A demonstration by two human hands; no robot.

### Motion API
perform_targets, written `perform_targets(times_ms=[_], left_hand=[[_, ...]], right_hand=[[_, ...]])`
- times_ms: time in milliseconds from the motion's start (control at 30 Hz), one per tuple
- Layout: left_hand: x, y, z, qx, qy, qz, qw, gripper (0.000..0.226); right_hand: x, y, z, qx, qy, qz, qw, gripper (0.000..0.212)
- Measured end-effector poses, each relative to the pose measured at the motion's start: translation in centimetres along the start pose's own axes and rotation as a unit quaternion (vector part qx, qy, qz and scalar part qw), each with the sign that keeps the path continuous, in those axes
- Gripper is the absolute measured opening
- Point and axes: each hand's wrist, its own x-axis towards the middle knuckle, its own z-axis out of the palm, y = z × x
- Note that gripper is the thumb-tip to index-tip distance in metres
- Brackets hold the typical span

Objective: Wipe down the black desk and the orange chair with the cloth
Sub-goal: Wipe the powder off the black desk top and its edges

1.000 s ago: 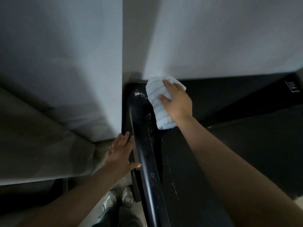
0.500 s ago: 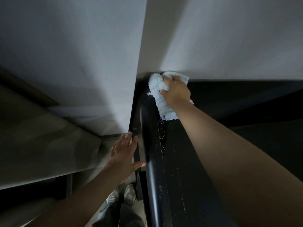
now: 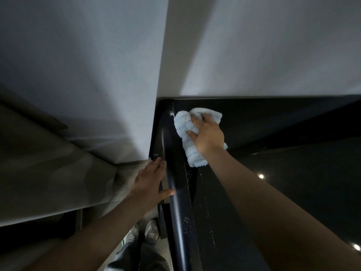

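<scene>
The black desk (image 3: pixel 263 122) fills the right half of the view, its left end meeting a white wall corner. White specks lie near the left edge. My right hand (image 3: pixel 208 136) grips a bunched light blue cloth (image 3: pixel 185 130) and presses it on the desk's far left corner. Fingers straight, my left hand (image 3: pixel 151 182) rests against the desk's rounded left edge (image 3: pixel 176 208). The orange chair is out of view.
White walls (image 3: pixel 97 75) rise behind and left of the desk. A grey floor (image 3: pixel 48 173) lies to the left. My shoes (image 3: pixel 143 234) stand below, beside the desk's end. Two light reflections show on the desk at the right.
My right hand has drawn the cloth a little back from the wall corner and to the right. The white specks by the corner now lie uncovered. The left hand keeps its place on the edge.
</scene>
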Motion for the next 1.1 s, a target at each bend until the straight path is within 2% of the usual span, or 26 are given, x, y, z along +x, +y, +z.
perform_targets(times_ms=[267,533,1100], left_hand=[[-0.2,2.5,-1.1,0.043,-0.05,0.025,0.997,0.117],[-0.2,3.3,-2.3,0.112,-0.094,0.018,0.989,0.117],[-0.1,2.8,-2.2,0.17,-0.104,0.013,0.98,0.131]], right_hand=[[-5.6,0.8,0.2,-0.009,-0.019,0.011,1.0,0.05],[-10.2,1.7,1.0,0.013,-0.034,0.03,0.999,0.054],[-19.8,2.7,2.6,0.011,-0.025,0.069,0.997,0.056]])
